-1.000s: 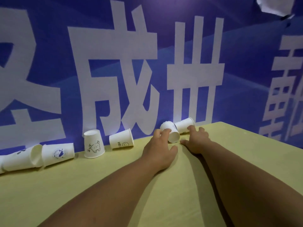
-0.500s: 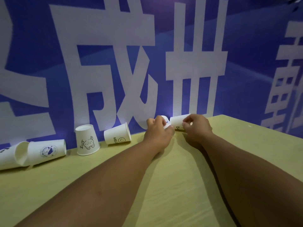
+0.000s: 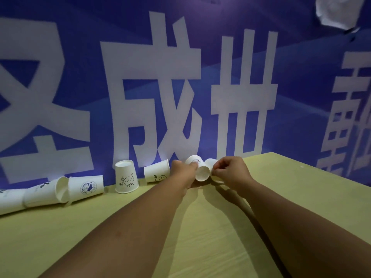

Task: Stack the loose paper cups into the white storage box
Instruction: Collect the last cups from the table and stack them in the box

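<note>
A blue banner (image 3: 90,27) covers the whole wall ahead, printed with huge white characters (image 3: 152,97) and paler blue diagonal bands. It turns the corner on the right, where more white characters (image 3: 341,127) show. A pale yellow-green wood-grain surface (image 3: 301,197) butts against it. High at the right, a crumpled white sheet (image 3: 337,11) is stuck to the banner. The light is dim and soft, with faint shadows on the surface.

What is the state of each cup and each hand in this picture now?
left hand: grips a cup
cup in left hand: held, mouth toward camera
right hand: pinches another cup
cup in right hand: held, mostly hidden
bear cup: standing upside down
HELLO cup: lying sideways
blue-logo cup: lying sideways
leftmost cups: lying sideways
</note>
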A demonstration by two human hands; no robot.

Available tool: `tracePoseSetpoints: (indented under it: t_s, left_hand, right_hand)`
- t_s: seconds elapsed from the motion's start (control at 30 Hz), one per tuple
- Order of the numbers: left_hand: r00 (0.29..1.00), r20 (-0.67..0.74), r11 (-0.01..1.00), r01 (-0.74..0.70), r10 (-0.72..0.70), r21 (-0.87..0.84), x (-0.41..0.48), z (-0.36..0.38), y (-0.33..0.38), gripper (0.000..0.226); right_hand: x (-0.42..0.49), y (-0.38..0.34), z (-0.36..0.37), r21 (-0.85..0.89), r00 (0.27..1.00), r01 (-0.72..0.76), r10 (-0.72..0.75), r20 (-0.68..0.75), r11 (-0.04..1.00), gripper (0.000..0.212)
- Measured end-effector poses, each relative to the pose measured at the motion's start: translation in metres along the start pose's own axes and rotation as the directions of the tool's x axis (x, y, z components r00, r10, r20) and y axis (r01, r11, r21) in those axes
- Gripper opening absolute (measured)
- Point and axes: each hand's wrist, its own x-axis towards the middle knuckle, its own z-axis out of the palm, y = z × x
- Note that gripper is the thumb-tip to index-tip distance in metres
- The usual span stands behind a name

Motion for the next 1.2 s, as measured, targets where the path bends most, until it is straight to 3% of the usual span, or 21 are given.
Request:
tracePoseSetpoints:
  t_s: [0.23, 0.37, 0.57, 0.7, 0.87, 0.97, 1.2]
  left_hand:
    - [0.994, 0.088, 0.998, 0.064, -0.061, -0.027, -0.014, -0.017, -0.002, 0.059]
    - [0.990, 0.107, 0.995, 0.091, -0.087, -0.042, -0.019, -0.021, -0.005, 0.079]
    - [0.993, 0.115, 1.000, 0.024, -0.024, 0.001, -0.043, -0.034, -0.007, 0.058]
    - [0.996, 0.074, 0.996, -0.054, 0.049, 0.065, -0.063, -0.057, -0.017, 0.069]
    - [0.983, 0.012, 0.974, -0.182, 0.182, 0.134, -0.103, -0.099, -0.020, 0.061]
    - [0.974, -0.021, 0.955, -0.216, 0.225, 0.202, -0.121, -0.131, -0.019, 0.061]
    - [0.937, -0.111, 0.921, -0.295, 0.330, 0.253, -0.162, -0.225, -0.010, 0.065]
  right_hand:
    - [-0.019, -0.007, 0.011, 0.176, 0.997, -0.077, 0.071, 0.042, 0.981, 0.055]
    - [-0.023, -0.001, 0.022, 0.138, 0.995, -0.042, 0.054, -0.085, 0.990, 0.044]
    - [-0.028, -0.008, 0.021, 0.048, 0.977, -0.069, 0.077, -0.197, 0.996, 0.035]
    - [-0.044, -0.019, 0.026, 0.108, 0.970, -0.113, 0.133, -0.204, 0.988, 0.042]
    - [-0.066, -0.049, 0.034, 0.001, 0.993, -0.050, 0.049, -0.107, 0.999, 0.062]
    - [-0.084, -0.074, 0.041, 0.107, 0.996, -0.074, 0.079, -0.038, 0.992, 0.068]
    - [-0.138, -0.133, 0.079, 0.306, 0.995, -0.098, 0.089, 0.043, 0.947, 0.062]
